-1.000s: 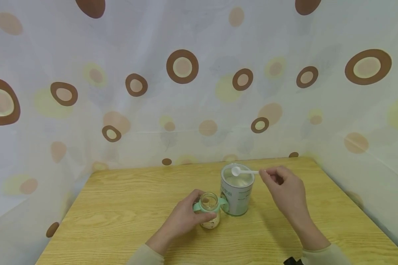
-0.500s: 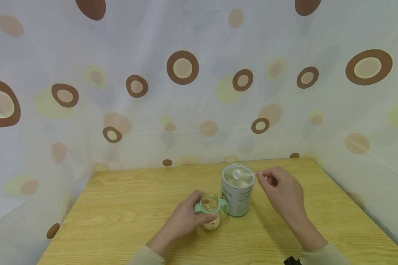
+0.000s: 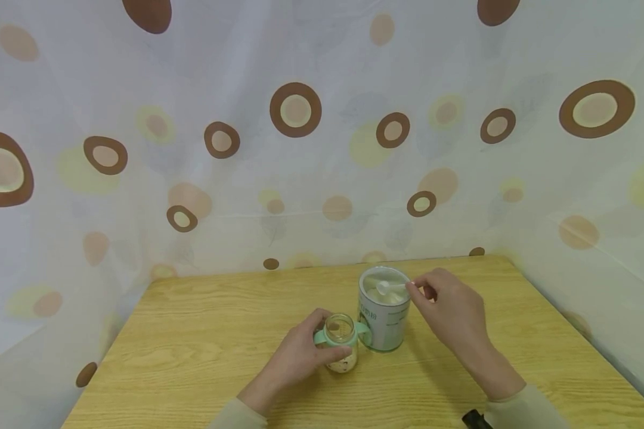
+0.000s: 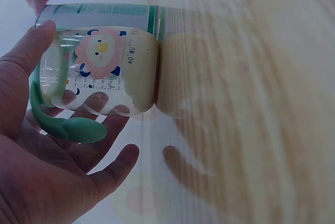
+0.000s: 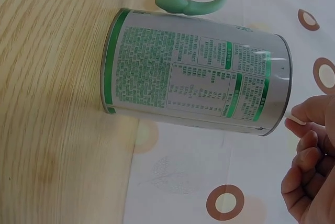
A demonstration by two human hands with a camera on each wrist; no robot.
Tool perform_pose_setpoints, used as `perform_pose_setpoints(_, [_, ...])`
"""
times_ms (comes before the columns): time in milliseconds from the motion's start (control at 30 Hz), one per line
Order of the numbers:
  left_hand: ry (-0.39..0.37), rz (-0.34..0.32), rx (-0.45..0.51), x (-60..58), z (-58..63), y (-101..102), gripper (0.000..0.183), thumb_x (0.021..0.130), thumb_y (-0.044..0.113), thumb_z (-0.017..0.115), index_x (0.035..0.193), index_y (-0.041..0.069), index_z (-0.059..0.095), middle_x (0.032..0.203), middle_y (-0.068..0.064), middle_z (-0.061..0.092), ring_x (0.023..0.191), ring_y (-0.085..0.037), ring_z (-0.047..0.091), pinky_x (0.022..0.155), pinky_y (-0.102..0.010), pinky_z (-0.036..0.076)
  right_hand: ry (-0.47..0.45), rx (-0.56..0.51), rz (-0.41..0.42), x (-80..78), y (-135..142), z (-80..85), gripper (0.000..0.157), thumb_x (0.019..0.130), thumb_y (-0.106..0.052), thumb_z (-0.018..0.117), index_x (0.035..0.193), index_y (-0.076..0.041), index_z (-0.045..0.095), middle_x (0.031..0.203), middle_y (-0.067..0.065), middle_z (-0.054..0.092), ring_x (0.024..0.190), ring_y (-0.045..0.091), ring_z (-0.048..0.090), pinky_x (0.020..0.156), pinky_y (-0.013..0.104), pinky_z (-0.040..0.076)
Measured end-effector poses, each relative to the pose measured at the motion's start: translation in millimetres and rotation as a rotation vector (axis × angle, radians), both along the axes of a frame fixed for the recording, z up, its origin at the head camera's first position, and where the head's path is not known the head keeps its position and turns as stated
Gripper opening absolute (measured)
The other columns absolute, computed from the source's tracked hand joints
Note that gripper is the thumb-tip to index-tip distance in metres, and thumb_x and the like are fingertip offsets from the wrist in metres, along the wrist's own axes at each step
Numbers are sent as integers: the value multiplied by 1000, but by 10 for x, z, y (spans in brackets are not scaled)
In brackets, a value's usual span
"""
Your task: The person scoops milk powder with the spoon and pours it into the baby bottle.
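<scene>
A clear baby bottle [image 3: 344, 362] with mint-green handles stands upright on the table. My left hand [image 3: 295, 353] holds it round the side. In the left wrist view, pale powder lies in the lower part of the bottle [image 4: 112, 59], which bears a cartoon animal print. Just behind and to the right stands an open milk powder can [image 3: 384, 325], with pale powder inside. My right hand [image 3: 453, 310] pinches the handle end of a white measuring scoop [image 3: 384, 288]. The scoop's bowl is within the can's mouth; whether it touches the powder, I cannot tell.
The wood-grain table [image 3: 209, 333] spreads out around the bottle and can. A white curtain [image 3: 311, 173] with brown and yellow spots hangs behind and at both sides. A dark object [image 3: 474, 419] shows by the right sleeve.
My right hand has moved left and slightly down, lowering the scoop from above the can's rim into its mouth. The left hand and bottle have stayed in place.
</scene>
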State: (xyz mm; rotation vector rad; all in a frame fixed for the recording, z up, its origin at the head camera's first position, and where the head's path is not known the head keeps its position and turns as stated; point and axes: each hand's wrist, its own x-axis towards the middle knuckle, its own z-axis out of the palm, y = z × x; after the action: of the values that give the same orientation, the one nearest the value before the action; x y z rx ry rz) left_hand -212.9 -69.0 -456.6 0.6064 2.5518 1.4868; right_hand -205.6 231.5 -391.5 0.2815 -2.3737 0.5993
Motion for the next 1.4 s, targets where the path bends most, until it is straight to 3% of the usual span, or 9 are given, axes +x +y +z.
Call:
perform_pose_setpoints(500, [-4,5,0,10,-21,-10,58,94,45,91,137,16,64,121,5,70,107,-17,67,95,-48,57,-47,146,58,-39,-23,82,10,99,-15,82,89,-16,80,79,-9,56,65,9,49,54,30,41])
perform_pose_setpoints(667, [-1,6,1,12,-21,-13,59,94,45,91,137,17,64,121,6,70,107,-16,67,94,-48,57,-68,211,77,-68,-24,126,16,99,-17,82,84,-18,77,76,-11,51,61,8,45,53,30,37])
perform_pose_setpoints(967, [-6,-6,5,3,-8,-10,59,95,45,90,138,15,64,121,3,71,106,-16,67,93,-47,57,-157,297,119,-136,-11,232,11,98,-23,86,89,-16,85,73,-13,53,59,5,44,50,30,37])
perform_pose_setpoints(1133, [-5,-4,8,2,3,-10,58,94,44,91,137,16,64,122,0,71,106,-17,66,93,-47,56,-229,302,138,-155,-27,311,10,99,-22,84,91,-16,87,75,-12,59,61,5,49,53,31,42])
perform_pose_setpoints(1400, [-11,-2,13,-5,-5,-7,58,94,45,91,137,17,64,122,2,71,106,-17,66,94,-48,56,-340,222,165,-200,-57,374,12,99,-18,81,88,-17,85,82,-7,71,60,8,52,55,32,45])
